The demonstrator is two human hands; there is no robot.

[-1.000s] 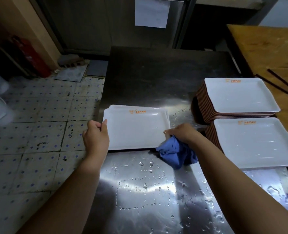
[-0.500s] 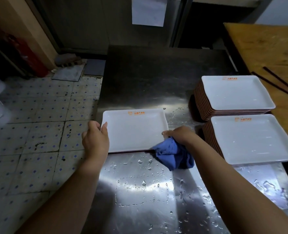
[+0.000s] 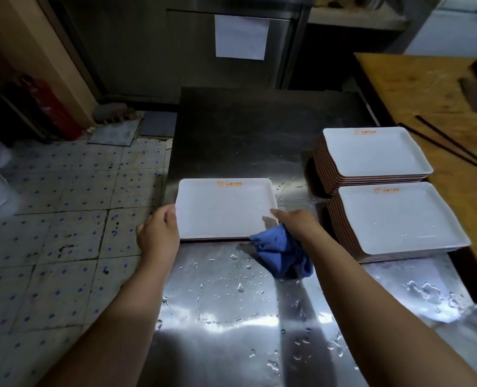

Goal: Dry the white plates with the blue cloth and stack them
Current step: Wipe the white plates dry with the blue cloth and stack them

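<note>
The near part of the steel bench [image 3: 231,317] is wet, with beads and streaks of water catching the light. Two bare forearms reach over it from the near edge. The left hand [image 3: 159,236] has its fingers curled around the near left edge of a white plate [image 3: 223,209]. The right hand [image 3: 296,223] clutches a bunched blue cloth [image 3: 283,254], which hangs down onto the bench just off the plate's near right corner; its forefinger stretches out and touches the plate's right rim.

The plate is rectangular and lies flat near the bench's left edge, with a thin brown edge showing along its near side. Small orange writing with a logo is printed by its far rim, too small to read.

To the right stand two stacks of the same plates, white on top with brown sides: a near stack [image 3: 399,219] and a far stack [image 3: 371,152], close together, each top plate bearing the same orange mark by its far rim.

Further right, two dark chopsticks [image 3: 455,146] lie on a wooden table [image 3: 427,88]. On the left is a tiled floor [image 3: 64,219] with small blue dots. At the back, a blank white sheet [image 3: 241,37] hangs on a metal cabinet.
</note>
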